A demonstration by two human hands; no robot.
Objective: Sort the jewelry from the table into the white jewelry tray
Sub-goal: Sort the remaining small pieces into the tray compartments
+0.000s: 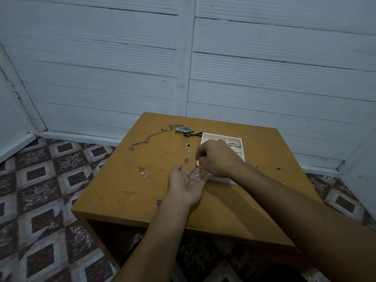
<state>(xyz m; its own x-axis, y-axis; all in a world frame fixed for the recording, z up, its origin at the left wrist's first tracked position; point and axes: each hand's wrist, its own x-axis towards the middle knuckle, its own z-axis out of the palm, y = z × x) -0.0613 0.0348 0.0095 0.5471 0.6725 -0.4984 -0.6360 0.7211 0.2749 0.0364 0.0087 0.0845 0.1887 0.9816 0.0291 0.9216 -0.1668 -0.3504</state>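
My left grip lies wide, palm up, carrying small jewelry pieces; my right grip curls above it, whether pinching anything I cannot tell.

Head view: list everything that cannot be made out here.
1. white jewelry tray: the right hand covers most compartments.
2. palm pieces on the left hand: too small to identify.
3. Right hand's grip: fingers curl away, so any pinch is hidden.
4. loose cluster left of the hands: too small and dim.
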